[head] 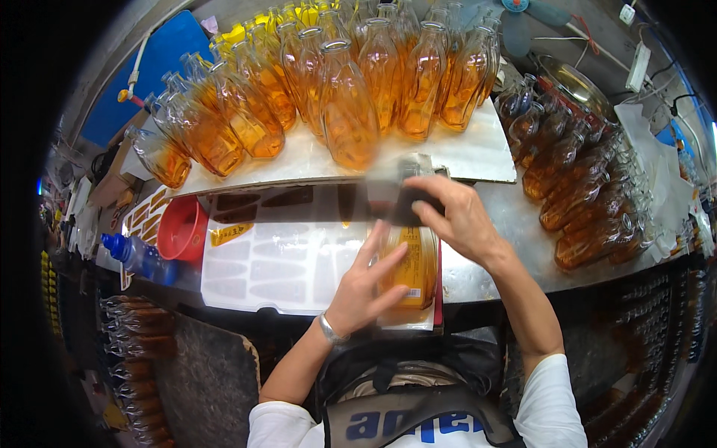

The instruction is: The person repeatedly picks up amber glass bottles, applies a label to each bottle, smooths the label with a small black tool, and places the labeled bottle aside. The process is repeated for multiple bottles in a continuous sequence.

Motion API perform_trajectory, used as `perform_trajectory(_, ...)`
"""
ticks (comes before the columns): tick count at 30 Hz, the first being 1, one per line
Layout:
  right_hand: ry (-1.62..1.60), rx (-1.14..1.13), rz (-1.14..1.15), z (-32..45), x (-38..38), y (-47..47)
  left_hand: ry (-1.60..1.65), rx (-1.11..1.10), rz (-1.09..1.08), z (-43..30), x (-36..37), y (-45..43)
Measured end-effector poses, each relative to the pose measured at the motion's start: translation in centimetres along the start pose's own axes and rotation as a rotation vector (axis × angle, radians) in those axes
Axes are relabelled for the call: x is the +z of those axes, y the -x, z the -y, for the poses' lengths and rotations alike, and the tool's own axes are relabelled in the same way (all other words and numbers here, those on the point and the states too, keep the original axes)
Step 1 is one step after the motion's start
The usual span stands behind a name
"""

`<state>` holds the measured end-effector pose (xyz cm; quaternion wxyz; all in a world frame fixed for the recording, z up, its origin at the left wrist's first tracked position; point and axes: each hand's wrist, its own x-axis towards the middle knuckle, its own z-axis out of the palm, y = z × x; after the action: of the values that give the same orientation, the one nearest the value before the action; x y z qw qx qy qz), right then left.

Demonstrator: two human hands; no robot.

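A glass bottle [428, 269] lies on its side in front of me, with a gold printed label [408, 266] facing up. My left hand [364, 285], wearing a metal bracelet, has its fingers spread over the bottle's left side; whether they press on it I cannot tell. Just beyond, my right hand [462, 218] grips a dark block-like object [417, 206] between thumb and fingers. Motion blur hides what it is, along with the greyish shape beside it. To the left lies a white backing sheet [280, 263] with label outlines and a few labels left on it.
Clear bottles of amber liquid [350, 112] crowd a raised white board [476, 151]. More bottles [582, 224] lean together at right. A red plastic bowl [182, 227] and a blue-capped bottle [143, 260] stand left. Bottles [140, 369] also line the lower left. A fan [515, 28] is behind.
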<state>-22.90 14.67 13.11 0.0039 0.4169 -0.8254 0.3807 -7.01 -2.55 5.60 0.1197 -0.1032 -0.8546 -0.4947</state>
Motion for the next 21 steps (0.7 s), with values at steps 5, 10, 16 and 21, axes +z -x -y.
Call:
perform_trajectory(5,-0.210,-0.071,-0.096,-1.4,1.4,1.1,-0.027,0.000,0.000,0.3,0.2,0.2)
perform_trajectory(10,0.091,-0.100,-0.334,-1.6,2.8,2.9,0.236,-0.104,-0.010,1.6,0.1,1.1)
perform_trajectory(16,-0.054,-0.510,0.011,7.3,3.1,9.9,0.557,-0.271,-0.188,2.8,-1.8,3.4)
perform_trajectory(21,0.028,-0.348,-0.190,3.6,3.5,11.6,0.596,-0.283,-0.101,2.7,-0.7,2.9)
